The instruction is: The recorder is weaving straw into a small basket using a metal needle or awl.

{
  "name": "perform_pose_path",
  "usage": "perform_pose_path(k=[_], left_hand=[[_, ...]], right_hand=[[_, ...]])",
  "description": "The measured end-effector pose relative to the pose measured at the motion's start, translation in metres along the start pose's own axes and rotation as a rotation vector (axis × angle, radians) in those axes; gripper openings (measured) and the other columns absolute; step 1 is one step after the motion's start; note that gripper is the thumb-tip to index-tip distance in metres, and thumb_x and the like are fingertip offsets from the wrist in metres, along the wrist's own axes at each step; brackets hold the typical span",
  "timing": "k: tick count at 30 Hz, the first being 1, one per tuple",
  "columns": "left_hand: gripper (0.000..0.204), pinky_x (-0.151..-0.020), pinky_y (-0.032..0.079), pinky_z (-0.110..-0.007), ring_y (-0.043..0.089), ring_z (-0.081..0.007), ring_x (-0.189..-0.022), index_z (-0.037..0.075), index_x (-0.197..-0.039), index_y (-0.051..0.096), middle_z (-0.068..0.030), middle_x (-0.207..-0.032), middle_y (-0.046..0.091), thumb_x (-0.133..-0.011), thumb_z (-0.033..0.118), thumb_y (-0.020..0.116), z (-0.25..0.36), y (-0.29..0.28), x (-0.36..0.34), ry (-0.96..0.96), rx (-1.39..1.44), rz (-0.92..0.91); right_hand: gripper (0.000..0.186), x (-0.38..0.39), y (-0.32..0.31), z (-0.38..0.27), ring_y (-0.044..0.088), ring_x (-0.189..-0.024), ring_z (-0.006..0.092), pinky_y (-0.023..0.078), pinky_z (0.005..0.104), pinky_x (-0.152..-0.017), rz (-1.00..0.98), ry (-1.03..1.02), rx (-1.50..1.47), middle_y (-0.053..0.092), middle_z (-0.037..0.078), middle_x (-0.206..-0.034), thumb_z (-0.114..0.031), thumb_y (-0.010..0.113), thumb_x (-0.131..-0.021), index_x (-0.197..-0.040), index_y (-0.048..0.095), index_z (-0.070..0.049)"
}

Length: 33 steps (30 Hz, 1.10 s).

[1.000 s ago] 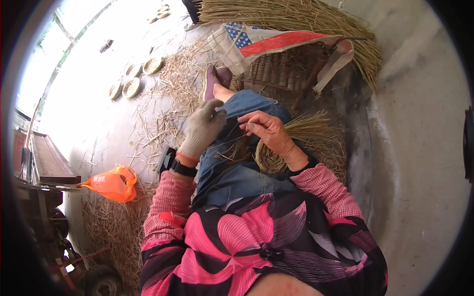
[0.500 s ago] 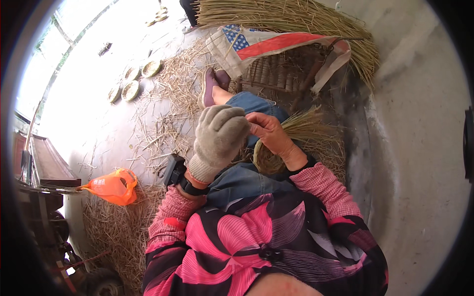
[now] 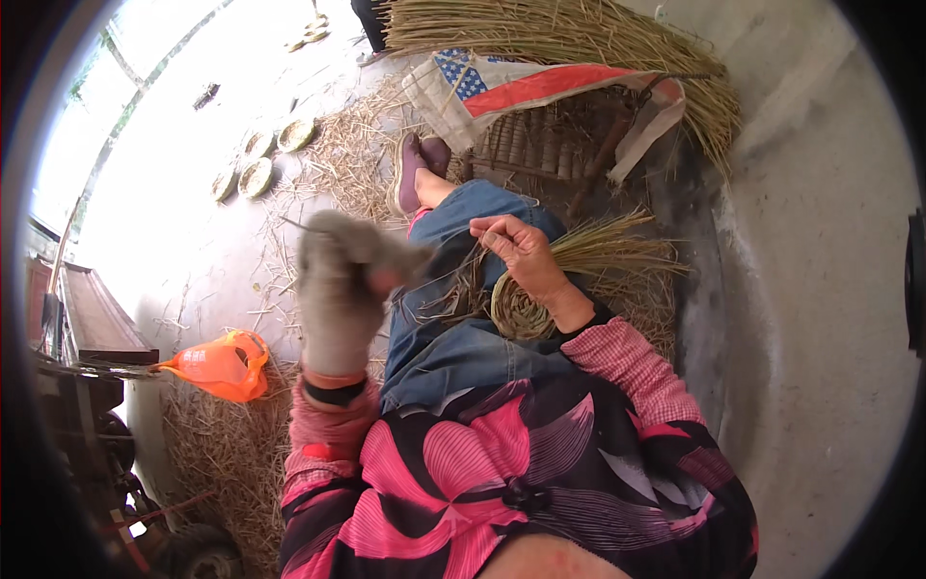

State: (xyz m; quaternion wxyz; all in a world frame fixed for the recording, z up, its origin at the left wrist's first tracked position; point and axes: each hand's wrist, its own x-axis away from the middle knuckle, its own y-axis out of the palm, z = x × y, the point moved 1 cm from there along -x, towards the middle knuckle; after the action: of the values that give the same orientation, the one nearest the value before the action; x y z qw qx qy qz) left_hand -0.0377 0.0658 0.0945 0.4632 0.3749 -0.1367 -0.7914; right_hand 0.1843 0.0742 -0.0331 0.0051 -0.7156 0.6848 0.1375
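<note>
My left hand, in a grey knit glove, is raised over the floor left of my knees and smeared by motion. Its fingers look closed, and a thin dark needle-like stick juts from its upper left side. Above my lap my bare right hand has thumb and forefinger pinched together; what they hold is too fine to make out. Beneath that wrist lies a coiled straw piece on my thigh, with loose straw ends fanning out to the right. Dark thin strands lie across my jeans between both hands.
A large straw bundle lies at the far side, beside a low bamboo seat draped with a printed cloth. Several round straw pieces sit on the straw-littered floor. An orange plastic bag is at left; a wall bounds the right.
My left hand has swung left, away from my right hand, and the thin stick now shows. My right hand stays nearly in place, still pinched. The coil is more exposed.
</note>
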Motion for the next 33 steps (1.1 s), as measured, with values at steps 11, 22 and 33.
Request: perform_pose_path(k=[11,22,33], left_hand=[[0.019,-0.064,0.048,-0.037,0.065,-0.0311,-0.073,0.004,-0.098,0.065,-0.0186,-0.083,0.065,-0.09,0.02,0.06,0.124,-0.227,0.182,-0.439,-1.821,0.524],[0.041,-0.061,0.039,-0.02,0.044,-0.0044,-0.068,0.004,-0.131,0.056,0.0038,-0.081,0.054,-0.091,0.009,0.062,0.004,-0.109,0.067,-0.492,-0.966,0.411],[0.013,-0.047,0.032,-0.023,0.037,-0.0052,-0.054,0.009,-0.09,0.064,0.0053,-0.068,0.047,-0.093,0.018,0.056,-0.004,-0.105,0.044,-0.494,-0.857,0.548]], right_hand=[[0.003,-0.002,-0.009,-0.014,0.063,-0.104,0.0165,0.05,0.0271,-0.092,0.162,-0.229,0.259,0.065,0.011,-0.114,0.001,0.059,-0.093,-0.09,0.058,0.001],[0.008,0.003,0.004,-0.023,0.067,-0.098,0.0253,0.053,0.0322,-0.082,0.114,-0.386,0.581,0.068,0.012,-0.109,0.0,0.068,-0.085,-0.089,0.061,-0.001],[0.005,0.002,-0.004,-0.021,0.067,-0.09,0.0155,0.053,0.027,-0.079,0.149,-0.253,0.405,0.07,0.01,-0.104,-0.001,0.066,-0.089,-0.092,0.062,-0.001]])
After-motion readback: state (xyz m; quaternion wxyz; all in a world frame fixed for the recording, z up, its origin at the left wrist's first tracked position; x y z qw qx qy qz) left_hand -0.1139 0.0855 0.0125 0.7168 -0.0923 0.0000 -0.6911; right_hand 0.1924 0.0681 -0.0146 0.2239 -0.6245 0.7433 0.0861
